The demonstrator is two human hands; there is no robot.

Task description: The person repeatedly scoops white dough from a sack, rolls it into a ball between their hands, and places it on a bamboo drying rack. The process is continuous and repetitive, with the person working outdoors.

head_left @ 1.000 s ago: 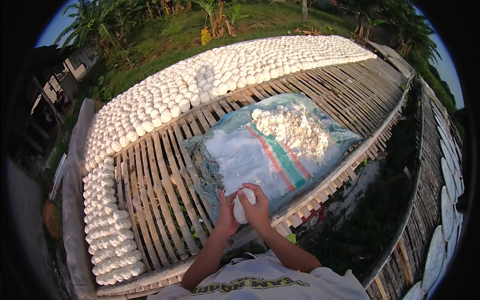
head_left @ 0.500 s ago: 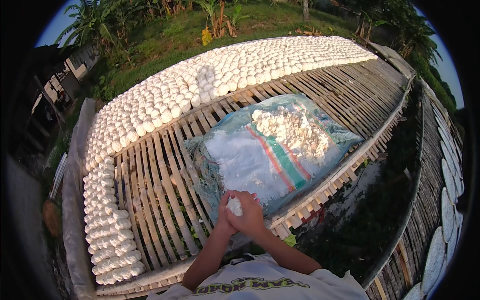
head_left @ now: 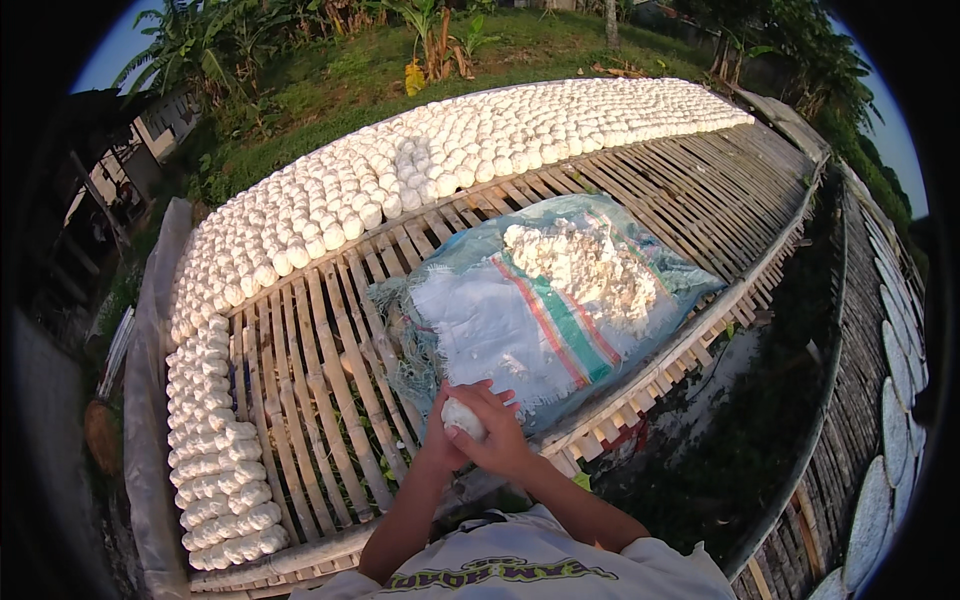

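Close in front of my body, a white ball of dough-like paste (head_left: 462, 418) is cupped between my two hands. My left hand (head_left: 436, 438) wraps it from the left and below. From the right, my right hand (head_left: 498, 432) closes over it, some fingers spread past its far side. Just beyond the hands lies a woven plastic sack (head_left: 465, 325), white with green and red stripes and frayed at its left edge. On the sack's far right part rests a heap of crumbly white paste (head_left: 590, 265).
Packed rows of similar white balls (head_left: 480, 135) cover the far and left sides of the bamboo-slat rack (head_left: 310, 370). At the right stands another slatted rack (head_left: 805, 480) with round flat grey discs (head_left: 868, 510). Clear plastic sheeting (head_left: 160, 400) hangs along the left edge.
My right hand has shifted over the ball, with its fingers more spread. The ball shows more and looks rounder. Small white crumbs now lie on the sack near my hands.
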